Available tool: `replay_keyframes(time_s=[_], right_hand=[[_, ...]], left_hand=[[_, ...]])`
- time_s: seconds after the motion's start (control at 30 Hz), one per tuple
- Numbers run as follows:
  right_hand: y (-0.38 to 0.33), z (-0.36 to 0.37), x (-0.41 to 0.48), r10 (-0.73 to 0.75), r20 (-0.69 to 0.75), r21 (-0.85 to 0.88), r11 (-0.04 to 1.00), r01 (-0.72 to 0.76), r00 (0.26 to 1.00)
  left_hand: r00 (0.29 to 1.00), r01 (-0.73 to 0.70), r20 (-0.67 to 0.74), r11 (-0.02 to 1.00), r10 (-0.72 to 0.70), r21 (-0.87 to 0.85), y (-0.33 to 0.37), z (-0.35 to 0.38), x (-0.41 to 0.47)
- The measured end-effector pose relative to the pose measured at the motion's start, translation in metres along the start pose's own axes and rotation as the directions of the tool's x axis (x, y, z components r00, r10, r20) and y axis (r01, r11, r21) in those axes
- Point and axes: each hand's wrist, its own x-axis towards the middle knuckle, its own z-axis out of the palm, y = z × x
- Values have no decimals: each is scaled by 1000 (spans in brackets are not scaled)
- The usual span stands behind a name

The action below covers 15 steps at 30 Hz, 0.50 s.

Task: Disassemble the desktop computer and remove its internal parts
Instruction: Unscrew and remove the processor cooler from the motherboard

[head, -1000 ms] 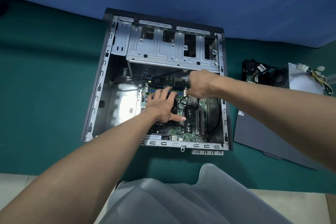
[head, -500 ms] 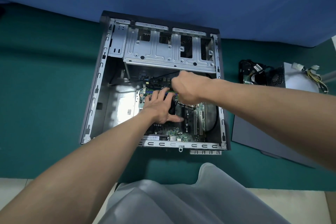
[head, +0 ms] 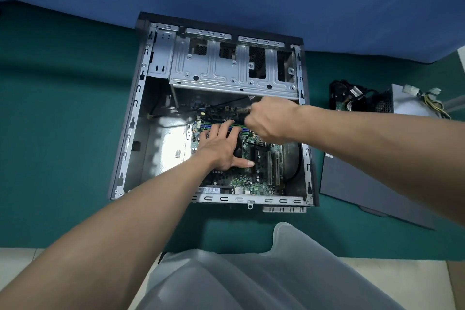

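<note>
Green board (head: 254, 184) not yet out; right hand (head: 269, 121) back at the slots' end

Over the last second the right hand slid left along the slots (head: 214, 125) and has now come back toward their right end, just under the cage (head: 226, 70). The left hand (head: 219, 148) has not budged. It lies palm down on the board, fingers straight and spread, thumb out to the right, holding nothing and simply pressing. The right fingers (head: 251, 118) are curled tight. Whether they pinch a memory stick, a plug or nothing is hidden behind the knuckles, so I cannot tell. My reading is that a small part near the slots is being worked loose while the board is braced, and that it has not come free.

The case (head: 130, 133) lies on its side, open face up, in the middle of the cloth (head: 63, 108). Its left bay is bare metal, and the board fills the right half with thin black cables across it. To the right, apart from the case, lie the supply (head: 407, 103) with its wires and the dark panel (head: 364, 189), so the strip-down looks partly done, with the board the main piece left
</note>
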Motion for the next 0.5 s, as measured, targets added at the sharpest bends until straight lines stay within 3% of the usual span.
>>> replay_keyframes(time_s=[0.03,0.1,0.17,0.23,0.3,0.33,0.4,0.43,0.5], right_hand=[[0,2,-1,-79,-43,-101,992,74,996],[0,3,0,-110,-73,-99,990,102,991],[1,5,3,-27,-53,85,996,31,998],[-1,6,5,121,1,365,924,-113,993],[-2,3,7,310,115,601,735,-315,944],[-3,2,8,390,223,688,587,-428,893],[-5,-3,9,387,488,709,347,-614,782],[-6,-6,9,334,567,677,332,-657,753],[-7,-9,11,282,569,624,463,-629,772]], left_hand=[[1000,4,6,1000,-4,3,0,0,0],[1000,6,11,1000,-6,3,0,0,0],[1000,2,12,1000,-1,-8,-1,-1,0],[1000,-6,7,1000,6,-12,-1,-1,0],[1000,-9,9,1000,9,-5,-1,-3,-1],[1000,-8,10,1000,9,-8,0,-3,-2],[1000,-9,7,1000,9,-17,0,-3,-2],[1000,-10,8,1000,10,-15,0,-4,-3],[1000,-11,7,1000,11,-14,0,-4,-3]])
